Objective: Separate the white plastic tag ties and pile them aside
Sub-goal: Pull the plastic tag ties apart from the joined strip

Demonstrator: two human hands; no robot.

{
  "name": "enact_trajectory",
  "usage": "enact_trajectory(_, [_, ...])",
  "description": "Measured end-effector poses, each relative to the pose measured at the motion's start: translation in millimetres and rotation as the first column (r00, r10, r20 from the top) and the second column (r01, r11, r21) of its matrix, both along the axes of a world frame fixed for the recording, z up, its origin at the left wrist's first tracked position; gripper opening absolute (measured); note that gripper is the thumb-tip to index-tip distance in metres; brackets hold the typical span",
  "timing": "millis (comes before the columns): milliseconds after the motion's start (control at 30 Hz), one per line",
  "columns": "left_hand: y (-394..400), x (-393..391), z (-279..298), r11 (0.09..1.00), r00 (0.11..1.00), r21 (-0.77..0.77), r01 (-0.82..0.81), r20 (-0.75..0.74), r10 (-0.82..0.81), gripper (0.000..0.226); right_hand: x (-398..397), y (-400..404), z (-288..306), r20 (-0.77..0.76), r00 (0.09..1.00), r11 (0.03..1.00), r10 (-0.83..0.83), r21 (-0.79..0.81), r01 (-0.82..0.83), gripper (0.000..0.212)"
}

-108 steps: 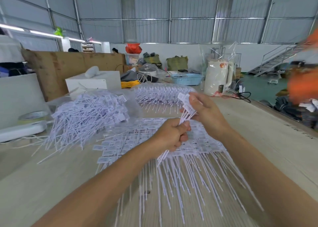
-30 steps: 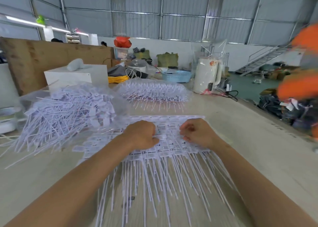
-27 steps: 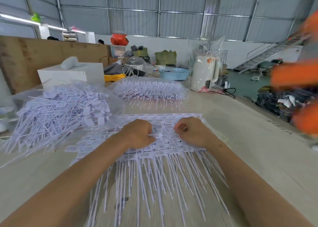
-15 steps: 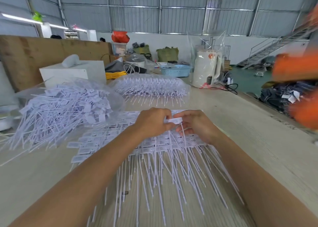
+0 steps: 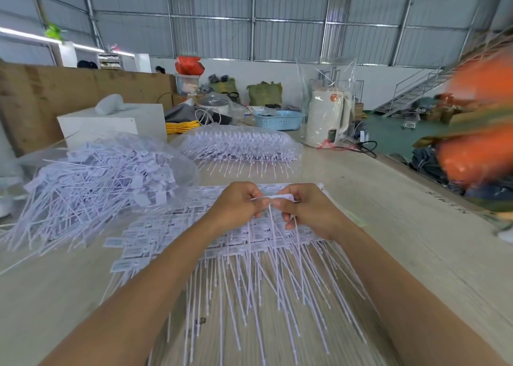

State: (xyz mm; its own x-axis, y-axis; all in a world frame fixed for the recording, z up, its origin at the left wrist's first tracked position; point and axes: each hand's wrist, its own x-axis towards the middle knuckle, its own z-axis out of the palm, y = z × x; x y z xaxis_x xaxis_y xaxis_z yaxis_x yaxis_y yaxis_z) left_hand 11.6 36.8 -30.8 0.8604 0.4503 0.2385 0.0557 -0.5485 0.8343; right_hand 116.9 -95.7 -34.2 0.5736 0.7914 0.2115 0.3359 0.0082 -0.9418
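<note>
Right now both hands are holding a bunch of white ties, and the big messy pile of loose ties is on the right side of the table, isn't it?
Not quite. Both hands, left and right, do hold white ties, but the head view shows the messy pile on the left side of the table.

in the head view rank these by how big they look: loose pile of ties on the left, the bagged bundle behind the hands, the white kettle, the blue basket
1. loose pile of ties
2. bagged bundle
3. white kettle
4. blue basket

The kettle and basket stand farther from the camera, so their true sizes are unsure.
</note>
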Motion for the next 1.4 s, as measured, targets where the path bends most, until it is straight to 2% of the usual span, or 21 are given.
enact_trajectory(100, [-4.0,2.1,3.7,0.999,0.999,0.002,-0.052,0.012,0.052,0.029,-2.4,-1.6,1.6,0.110,0.993,0.999,-0.038,0.002,0.038,0.010])
enact_trajectory(167, [-4.6,0.5,8.0,0.995,0.998,-0.087,-0.051,-0.050,0.047,0.029,-7.0,-0.6,3.5,0.234,0.965,0.993,-0.118,0.042,0.112,0.009])
enact_trajectory(233, [-3.0,-2.1,11.8,0.970,0.995,-0.242,-0.033,-0.095,0.010,0.027,-12.2,1.0,5.0,0.311,0.938,0.986,-0.155,0.100,0.130,0.010])
enact_trajectory(333, [-0.9,-5.7,15.7,0.825,0.981,-0.565,0.027,-0.144,-0.131,0.027,-17.5,2.4,5.2,0.455,0.871,0.974,-0.183,0.202,0.099,0.013])
enact_trajectory(400, [-0.7,-7.3,17.4,0.751,0.970,-0.659,0.053,-0.146,-0.196,0.031,-17.7,2.8,6.1,0.531,0.821,0.966,-0.209,0.243,0.089,0.013])
enact_trajectory(500, [-1.3,-4.9,20.7,0.776,0.977,-0.627,0.070,-0.112,-0.179,0.031,-17.5,4.2,9.4,0.359,0.906,0.953,-0.225,0.275,0.128,0.024])
enact_trajectory(600, [-4.6,-0.5,20.2,0.834,0.988,-0.548,0.061,-0.083,-0.127,0.028,-18.2,5.5,12.0,0.227,0.945,0.954,-0.237,0.238,0.182,0.027])
enact_trajectory(800, [-8.4,3.4,24.3,0.858,0.995,-0.513,0.003,-0.082,-0.052,0.013,-18.0,5.7,13.0,0.143,0.961,0.956,-0.235,0.214,0.202,0.023])
enact_trajectory(833, [-8.2,2.4,25.4,0.858,0.994,-0.513,-0.004,-0.098,-0.054,0.014,-17.7,5.3,13.8,0.141,0.955,0.953,-0.260,0.200,0.229,0.021])
enact_trajectory(900, [-3.9,-1.6,25.7,0.845,0.987,-0.535,0.003,-0.135,-0.089,0.026,-7.4,-1.9,17.5,0.086,0.910,0.905,-0.405,0.181,0.385,0.015])
enact_trajectory(967, [0.8,-6.7,24.4,0.841,0.984,-0.541,0.024,-0.134,-0.114,0.035,9.0,-17.9,23.5,-0.148,0.869,0.849,-0.472,0.192,0.493,0.015])
enact_trajectory(1033, [1.8,-6.8,21.8,0.918,0.989,-0.395,0.043,-0.114,-0.095,0.031,10.9,-22.4,27.8,-0.358,0.878,0.908,-0.317,0.154,0.390,0.010])
enact_trajectory(1067, [-1.0,-4.2,20.7,0.955,0.990,-0.293,0.046,-0.113,-0.083,0.028,6.5,-18.4,27.6,-0.395,0.889,0.950,-0.232,0.105,0.294,0.006])
enact_trajectory(1133, [-7.8,1.2,18.4,0.993,0.990,-0.116,0.038,-0.133,-0.054,0.027,-4.2,-4.3,23.0,-0.338,0.932,0.991,-0.130,-0.012,0.134,0.005])
enact_trajectory(1233, [-10.8,2.1,14.7,0.995,0.986,-0.026,0.098,-0.132,-0.100,0.029,-15.0,4.6,17.1,-0.290,0.956,0.998,-0.051,-0.055,0.037,0.006])
enact_trajectory(1333, [-6.6,-0.5,10.9,0.992,0.992,-0.059,0.115,-0.054,-0.118,0.026,-15.5,1.7,15.1,-0.295,0.955,0.998,-0.043,0.038,0.056,0.009])
enact_trajectory(1400, [-3.8,-0.1,8.8,0.985,0.998,-0.161,0.070,0.007,-0.070,0.024,-15.0,1.6,15.4,-0.263,0.962,0.988,-0.071,0.113,0.104,0.009])
